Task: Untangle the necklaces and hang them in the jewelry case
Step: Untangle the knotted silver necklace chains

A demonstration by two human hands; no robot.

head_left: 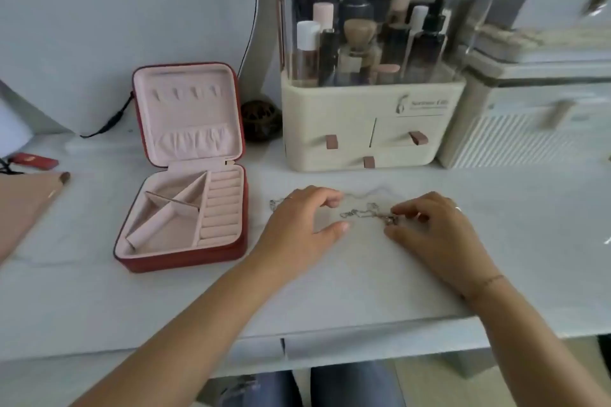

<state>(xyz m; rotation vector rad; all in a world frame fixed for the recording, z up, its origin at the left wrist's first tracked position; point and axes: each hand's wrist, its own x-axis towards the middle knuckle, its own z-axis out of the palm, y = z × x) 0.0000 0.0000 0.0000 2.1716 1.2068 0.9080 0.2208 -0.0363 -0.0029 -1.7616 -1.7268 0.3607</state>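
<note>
You're pinching the necklaces (363,213) at their knot with your right hand (426,228) — likely light, limp, snag-prone chain — left hand (304,218) curling beside them, hold unclear.

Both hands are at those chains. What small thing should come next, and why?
Probably tease the knot apart gently. The necklaces lie bunched on the table between the left hand and the right hand, whose fingertips seem to pinch the cluster. The hooks in the open jewelry case lid are bare, so nothing is ready to hang.
</note>
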